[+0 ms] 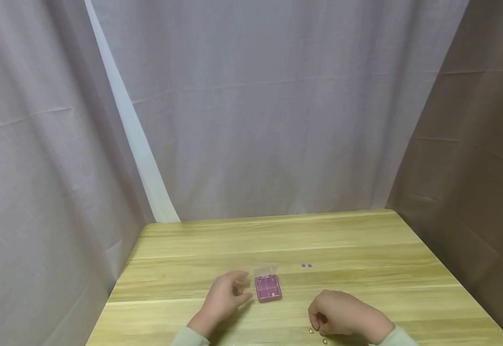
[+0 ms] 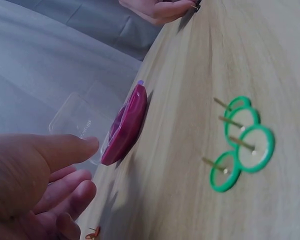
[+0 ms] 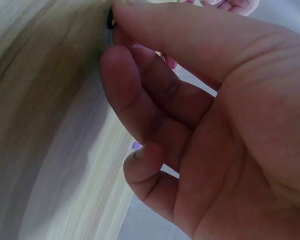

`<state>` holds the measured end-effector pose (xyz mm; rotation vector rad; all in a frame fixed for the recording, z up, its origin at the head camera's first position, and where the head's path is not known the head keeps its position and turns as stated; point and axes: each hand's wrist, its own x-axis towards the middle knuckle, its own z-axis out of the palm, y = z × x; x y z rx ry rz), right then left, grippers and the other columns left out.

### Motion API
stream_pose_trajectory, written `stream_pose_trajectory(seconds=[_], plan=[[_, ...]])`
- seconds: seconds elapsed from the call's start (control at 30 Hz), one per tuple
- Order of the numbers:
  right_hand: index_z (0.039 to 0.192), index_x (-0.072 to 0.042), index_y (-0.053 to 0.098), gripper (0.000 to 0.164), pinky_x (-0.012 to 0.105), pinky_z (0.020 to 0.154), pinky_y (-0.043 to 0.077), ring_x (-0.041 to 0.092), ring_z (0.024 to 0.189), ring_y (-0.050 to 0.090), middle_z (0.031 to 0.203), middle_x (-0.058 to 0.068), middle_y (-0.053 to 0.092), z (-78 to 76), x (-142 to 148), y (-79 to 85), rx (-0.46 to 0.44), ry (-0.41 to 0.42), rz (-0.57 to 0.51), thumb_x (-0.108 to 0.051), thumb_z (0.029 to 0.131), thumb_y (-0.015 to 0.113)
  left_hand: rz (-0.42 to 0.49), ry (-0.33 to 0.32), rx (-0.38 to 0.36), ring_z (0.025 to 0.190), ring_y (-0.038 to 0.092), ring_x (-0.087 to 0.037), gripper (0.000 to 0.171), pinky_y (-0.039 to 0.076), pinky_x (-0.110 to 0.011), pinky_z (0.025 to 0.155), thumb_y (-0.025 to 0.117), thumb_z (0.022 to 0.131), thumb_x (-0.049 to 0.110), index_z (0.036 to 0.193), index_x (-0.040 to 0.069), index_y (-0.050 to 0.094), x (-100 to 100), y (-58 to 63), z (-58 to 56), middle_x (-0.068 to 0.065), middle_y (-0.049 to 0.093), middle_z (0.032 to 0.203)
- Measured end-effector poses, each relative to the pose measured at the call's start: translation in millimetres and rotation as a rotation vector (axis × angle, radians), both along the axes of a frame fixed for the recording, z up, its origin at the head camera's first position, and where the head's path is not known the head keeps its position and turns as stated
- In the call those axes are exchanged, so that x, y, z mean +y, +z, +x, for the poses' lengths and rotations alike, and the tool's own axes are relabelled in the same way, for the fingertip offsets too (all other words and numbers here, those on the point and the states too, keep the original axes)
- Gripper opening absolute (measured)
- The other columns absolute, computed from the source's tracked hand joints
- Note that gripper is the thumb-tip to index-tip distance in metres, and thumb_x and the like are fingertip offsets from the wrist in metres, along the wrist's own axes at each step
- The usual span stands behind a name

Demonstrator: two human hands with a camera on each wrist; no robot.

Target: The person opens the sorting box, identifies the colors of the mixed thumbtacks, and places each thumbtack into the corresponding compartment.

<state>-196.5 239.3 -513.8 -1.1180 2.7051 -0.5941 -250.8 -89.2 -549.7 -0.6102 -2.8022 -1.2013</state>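
A small magenta box (image 1: pixel 269 289) with four compartments lies on the table, its clear lid (image 2: pixel 72 117) raised. One tiny gold piece (image 1: pixel 273 294) sits in its near right compartment. My left hand (image 1: pixel 227 295) is beside the box on its left, fingers loosely spread, holding nothing. To the right, my right hand (image 1: pixel 346 312) is low over the table. Its thumb and index fingertips pinch a small dark-rimmed piece (image 3: pixel 110 19), mostly hidden by the thumb. Close under those fingers lie two small gold round pieces (image 1: pixel 311 330).
Several green-rimmed thumbtacks (image 2: pixel 255 147), points up, lie near the left hand. A small orange piece (image 2: pixel 93 233) shows below the fingers in the left wrist view. Two small purple pieces (image 1: pixel 306 265) lie beyond the box to the right. Grey curtains (image 1: pixel 277 120) surround the table.
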Motion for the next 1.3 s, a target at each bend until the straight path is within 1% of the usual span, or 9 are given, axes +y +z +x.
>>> stream_pose_trajectory(seconds=[0.13, 0.23, 0.37, 0.5, 0.7, 0.93, 1.03, 1.13, 1.3], plan=[[0.067, -0.029, 0.063, 0.03, 0.018, 0.05, 0.045, -0.004, 0.056, 0.045, 0.062, -0.019, 0.055, -0.5, -0.2, 0.6, -0.006, 0.014, -0.012, 0.0, 0.071, 0.069, -0.001, -0.001, -0.012, 0.078, 0.059, -0.006, 0.051, 0.056, -0.027, 0.07, 0.08, 0.077, 0.027, 0.124, 0.014, 0.064, 1.7, -1.6, 0.8, 0.0, 0.072, 0.107], [0.069, -0.029, 0.063, 0.029, 0.019, 0.051, 0.045, -0.003, 0.057, 0.045, 0.063, -0.018, 0.055, -4.1, -0.7, 4.7, 0.005, 0.008, -0.017, -0.001, 0.074, 0.068, 0.008, -0.008, -0.013, 0.077, 0.059, -0.005, 0.05, 0.056, -0.027, 0.07, 0.08, 0.078, 0.027, 0.123, 0.015, 0.065, 3.4, -1.9, 1.1, 0.001, 0.073, 0.106], [0.07, -0.027, 0.06, 0.025, 0.021, 0.054, 0.045, -0.001, 0.059, 0.046, 0.065, -0.015, 0.055, -13.0, -3.7, 12.0, 0.052, -0.024, -0.028, -0.004, 0.078, 0.069, 0.022, -0.015, -0.01, 0.076, 0.059, -0.003, 0.048, 0.056, -0.026, 0.07, 0.08, 0.078, 0.027, 0.123, 0.016, 0.065, 6.0, -1.8, 1.3, 0.001, 0.073, 0.104], [0.071, -0.026, 0.059, 0.023, 0.023, 0.057, 0.048, 0.0, 0.062, 0.048, 0.068, -0.015, 0.055, -26.5, -13.0, 13.7, 0.092, -0.044, -0.041, -0.008, 0.084, 0.068, 0.025, -0.011, -0.017, 0.077, 0.059, -0.002, 0.048, 0.056, -0.026, 0.07, 0.08, 0.078, 0.027, 0.122, 0.017, 0.065, 6.0, -2.0, 2.6, 0.002, 0.072, 0.104], [0.075, -0.025, 0.059, 0.02, 0.024, 0.062, 0.05, 0.001, 0.065, 0.049, 0.07, -0.016, 0.054, -44.8, -33.9, 11.3, 0.135, -0.032, -0.039, -0.01, 0.085, 0.067, 0.033, 0.005, -0.039, 0.076, 0.058, -0.003, 0.047, 0.056, -0.026, 0.068, 0.08, 0.078, 0.026, 0.122, 0.017, 0.066, 0.9, -3.1, 4.9, 0.003, 0.072, 0.104], [0.085, -0.023, 0.062, 0.009, 0.027, 0.065, 0.053, 0.002, 0.068, 0.052, 0.075, -0.015, 0.058, -57.9, -53.2, 4.4, 0.139, -0.084, -0.081, -0.017, 0.088, 0.068, 0.025, -0.018, -0.035, 0.076, 0.058, -0.004, 0.047, 0.055, -0.026, 0.068, 0.079, 0.079, 0.028, 0.122, 0.015, 0.066, -1.1, -3.1, 3.4, 0.001, 0.072, 0.103], [0.091, -0.021, 0.065, 0.006, 0.027, 0.066, 0.054, 0.001, 0.07, 0.053, 0.079, -0.014, 0.062, -61.7, -58.9, -1.9, 0.141, -0.086, -0.093, -0.017, 0.088, 0.068, 0.022, -0.024, -0.033, 0.076, 0.059, -0.005, 0.047, 0.055, -0.026, 0.069, 0.079, 0.079, 0.028, 0.122, 0.015, 0.066, -1.1, -3.0, 3.0, 0.002, 0.072, 0.102], [0.094, -0.018, 0.066, 0.008, 0.028, 0.068, 0.056, 0.001, 0.072, 0.053, 0.082, -0.013, 0.063, -63.7, -62.6, -7.0, 0.151, -0.075, -0.091, -0.015, 0.087, 0.068, 0.018, -0.024, -0.029, 0.077, 0.059, -0.005, 0.047, 0.055, -0.026, 0.069, 0.079, 0.079, 0.028, 0.122, 0.015, 0.066, -1.3, -3.1, 3.4, 0.002, 0.072, 0.102], [0.095, -0.018, 0.065, 0.009, 0.03, 0.071, 0.057, 0.001, 0.075, 0.055, 0.085, -0.011, 0.065, -65.0, -65.1, -10.8, 0.168, -0.072, -0.093, -0.016, 0.087, 0.069, 0.016, -0.031, -0.027, 0.076, 0.059, -0.005, 0.047, 0.056, -0.026, 0.068, 0.079, 0.079, 0.027, 0.122, 0.015, 0.065, -1.2, -1.6, 4.0, 0.002, 0.073, 0.103]])
